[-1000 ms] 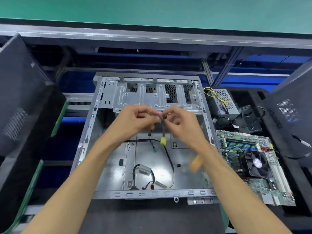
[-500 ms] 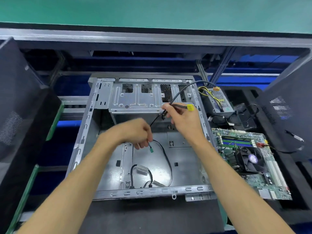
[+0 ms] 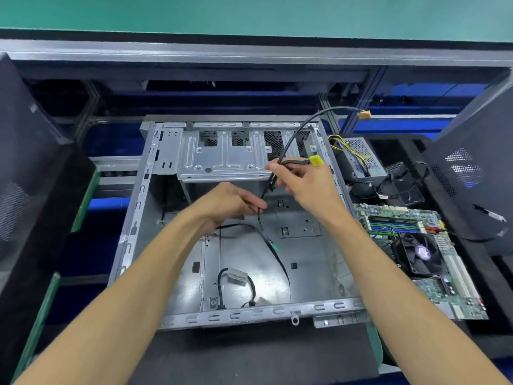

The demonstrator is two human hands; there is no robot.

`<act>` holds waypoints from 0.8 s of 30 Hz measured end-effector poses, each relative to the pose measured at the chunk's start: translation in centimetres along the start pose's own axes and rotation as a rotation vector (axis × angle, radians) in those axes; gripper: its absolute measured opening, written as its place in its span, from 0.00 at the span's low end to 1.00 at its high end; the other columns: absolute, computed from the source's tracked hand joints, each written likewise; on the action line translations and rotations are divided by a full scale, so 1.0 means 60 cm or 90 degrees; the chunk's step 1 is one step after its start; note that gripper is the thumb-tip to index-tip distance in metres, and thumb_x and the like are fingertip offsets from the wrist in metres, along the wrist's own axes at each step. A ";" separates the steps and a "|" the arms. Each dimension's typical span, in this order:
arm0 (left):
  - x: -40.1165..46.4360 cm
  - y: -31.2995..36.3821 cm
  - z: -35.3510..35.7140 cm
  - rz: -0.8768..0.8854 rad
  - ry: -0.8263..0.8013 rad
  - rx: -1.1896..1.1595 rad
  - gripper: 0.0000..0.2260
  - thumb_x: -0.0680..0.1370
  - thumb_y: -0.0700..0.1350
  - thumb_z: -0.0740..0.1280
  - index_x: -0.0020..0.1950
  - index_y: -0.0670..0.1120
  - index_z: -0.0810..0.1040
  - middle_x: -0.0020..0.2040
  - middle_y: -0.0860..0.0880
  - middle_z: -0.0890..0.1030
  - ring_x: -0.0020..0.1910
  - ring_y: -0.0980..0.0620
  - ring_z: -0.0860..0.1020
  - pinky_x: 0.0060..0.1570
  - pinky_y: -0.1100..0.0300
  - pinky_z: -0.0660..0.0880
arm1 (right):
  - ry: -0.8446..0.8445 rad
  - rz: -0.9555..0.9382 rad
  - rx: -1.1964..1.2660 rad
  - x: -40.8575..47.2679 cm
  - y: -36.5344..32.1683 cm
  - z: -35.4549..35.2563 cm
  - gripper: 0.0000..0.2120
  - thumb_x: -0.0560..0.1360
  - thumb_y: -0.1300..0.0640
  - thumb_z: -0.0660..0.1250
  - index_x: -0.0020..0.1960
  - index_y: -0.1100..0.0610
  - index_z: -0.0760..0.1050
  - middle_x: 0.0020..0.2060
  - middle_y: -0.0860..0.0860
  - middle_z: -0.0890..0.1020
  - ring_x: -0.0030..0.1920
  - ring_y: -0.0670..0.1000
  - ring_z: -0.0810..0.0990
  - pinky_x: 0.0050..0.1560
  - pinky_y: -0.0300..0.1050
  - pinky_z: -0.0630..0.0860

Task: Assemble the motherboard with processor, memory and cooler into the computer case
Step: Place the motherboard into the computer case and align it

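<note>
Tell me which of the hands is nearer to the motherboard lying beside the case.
Right. The right hand holds cables over the far right part of the open case, just left of the motherboard. The left hand pinches a thin cable nearer the case's middle.

Even bright overhead light; glare on computer case floor; wide-angle bending at edges; slight softness throughout.

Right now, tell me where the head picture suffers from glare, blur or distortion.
Head view: glare whitens the computer case floor near the white connector; wide-angle distortion bows the shelf rail and splays the forearms; the orange connector on the raised cable is soft, while both hands, left and right, and the motherboard read fairly sharp.
</note>
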State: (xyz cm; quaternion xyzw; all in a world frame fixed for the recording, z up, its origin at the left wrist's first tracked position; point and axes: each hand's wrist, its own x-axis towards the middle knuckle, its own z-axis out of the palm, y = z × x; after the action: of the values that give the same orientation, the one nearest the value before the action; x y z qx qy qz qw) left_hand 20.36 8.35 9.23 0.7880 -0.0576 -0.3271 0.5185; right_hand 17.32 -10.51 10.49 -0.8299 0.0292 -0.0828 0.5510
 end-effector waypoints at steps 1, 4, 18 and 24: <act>-0.009 0.006 0.000 0.025 -0.011 -0.021 0.13 0.72 0.28 0.67 0.45 0.45 0.86 0.44 0.46 0.86 0.46 0.54 0.81 0.54 0.62 0.78 | -0.006 -0.003 0.013 0.000 0.002 0.000 0.04 0.77 0.48 0.72 0.47 0.46 0.86 0.29 0.44 0.81 0.28 0.46 0.74 0.29 0.38 0.70; -0.032 0.025 0.006 0.138 -0.001 -0.006 0.09 0.70 0.32 0.74 0.46 0.45 0.83 0.38 0.50 0.82 0.40 0.55 0.79 0.49 0.56 0.79 | -0.019 -0.020 0.037 -0.001 0.003 0.002 0.04 0.77 0.52 0.72 0.48 0.44 0.86 0.30 0.43 0.82 0.28 0.43 0.75 0.29 0.35 0.69; -0.037 0.068 -0.004 0.394 0.247 -0.078 0.07 0.75 0.43 0.69 0.44 0.54 0.85 0.37 0.50 0.84 0.36 0.53 0.81 0.37 0.60 0.79 | -0.048 -0.071 -0.007 -0.007 -0.010 0.010 0.07 0.78 0.58 0.71 0.42 0.58 0.83 0.26 0.40 0.78 0.25 0.42 0.74 0.28 0.34 0.68; -0.017 0.004 0.053 0.149 -0.069 0.515 0.15 0.76 0.38 0.61 0.57 0.50 0.80 0.55 0.46 0.82 0.55 0.46 0.81 0.57 0.52 0.77 | -0.005 0.028 0.066 0.000 -0.003 0.019 0.11 0.77 0.53 0.73 0.45 0.62 0.84 0.30 0.50 0.82 0.24 0.50 0.73 0.28 0.42 0.70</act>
State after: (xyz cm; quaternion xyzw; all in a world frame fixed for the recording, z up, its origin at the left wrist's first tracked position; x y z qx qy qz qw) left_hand 17.78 6.21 9.12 0.8977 -0.2978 -0.2577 0.1975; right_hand 17.49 -9.37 10.24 -0.7996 0.0409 -0.0686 0.5952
